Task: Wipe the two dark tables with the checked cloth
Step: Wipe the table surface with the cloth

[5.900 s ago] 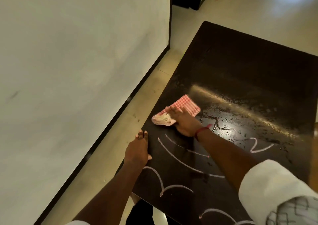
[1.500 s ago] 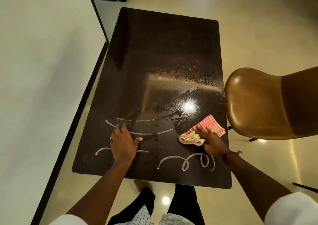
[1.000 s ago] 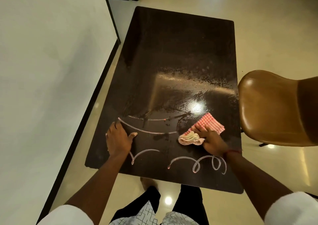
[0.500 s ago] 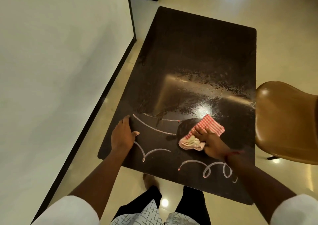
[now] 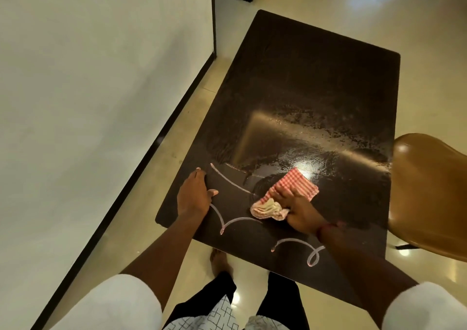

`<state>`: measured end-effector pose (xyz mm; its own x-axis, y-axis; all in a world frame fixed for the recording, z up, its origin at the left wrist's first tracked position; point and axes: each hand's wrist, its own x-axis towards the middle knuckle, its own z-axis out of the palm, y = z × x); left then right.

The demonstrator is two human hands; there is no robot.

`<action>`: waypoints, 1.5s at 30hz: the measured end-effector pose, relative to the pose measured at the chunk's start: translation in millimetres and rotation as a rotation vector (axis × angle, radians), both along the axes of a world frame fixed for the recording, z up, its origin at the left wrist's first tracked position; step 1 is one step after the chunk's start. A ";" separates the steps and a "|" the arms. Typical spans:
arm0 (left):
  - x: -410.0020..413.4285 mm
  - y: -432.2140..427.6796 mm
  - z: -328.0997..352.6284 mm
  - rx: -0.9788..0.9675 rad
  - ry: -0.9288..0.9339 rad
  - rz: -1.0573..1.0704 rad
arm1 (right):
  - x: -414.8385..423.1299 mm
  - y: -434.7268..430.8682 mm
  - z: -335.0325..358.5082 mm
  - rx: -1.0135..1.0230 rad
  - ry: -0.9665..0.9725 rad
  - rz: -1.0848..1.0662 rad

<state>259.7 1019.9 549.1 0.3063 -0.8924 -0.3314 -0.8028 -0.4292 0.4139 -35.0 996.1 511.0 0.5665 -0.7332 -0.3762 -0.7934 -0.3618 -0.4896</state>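
Where pinned under right hand [image 5: 300,212], fingers extended and pressing, found checked cloth [image 5: 295,183] mid-front on worktop [image 5: 316,77], long axis far-right to near-left. Noted chalk curves [image 5: 228,181] leftward and nearer, beside flat, empty left hand [image 5: 193,196].

Pale wall [image 5: 88,89] with black skirting [image 5: 121,196] on the left, glossy cream floor [image 5: 328,6] catching light, tan moulded chair [image 5: 429,198] at right.

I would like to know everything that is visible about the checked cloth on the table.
The checked cloth is red-and-white fabric, folded. One flat corner points away from the person; the near end is bunched, showing pale folds. It lies on the dark table, on its wet-looking, shiny near part. The right hand presses on it.
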 end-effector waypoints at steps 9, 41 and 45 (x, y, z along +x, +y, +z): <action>1.3 1.6 -1.7 -0.019 0.049 0.005 | 53.8 -33.8 7.5 -0.041 0.037 -0.416; 56.7 29.3 -7.5 0.028 0.017 -0.141 | 162.6 -63.6 17.7 -0.039 0.033 -0.171; 51.8 30.5 -7.8 0.007 0.020 -0.137 | 180.3 -52.0 7.2 0.009 -0.029 0.147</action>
<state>311.5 1050.4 541.3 0.1747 -0.9231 -0.3425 -0.8456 -0.3188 0.4281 145.3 944.1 518.2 0.6781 -0.6383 -0.3645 -0.7177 -0.4681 -0.5156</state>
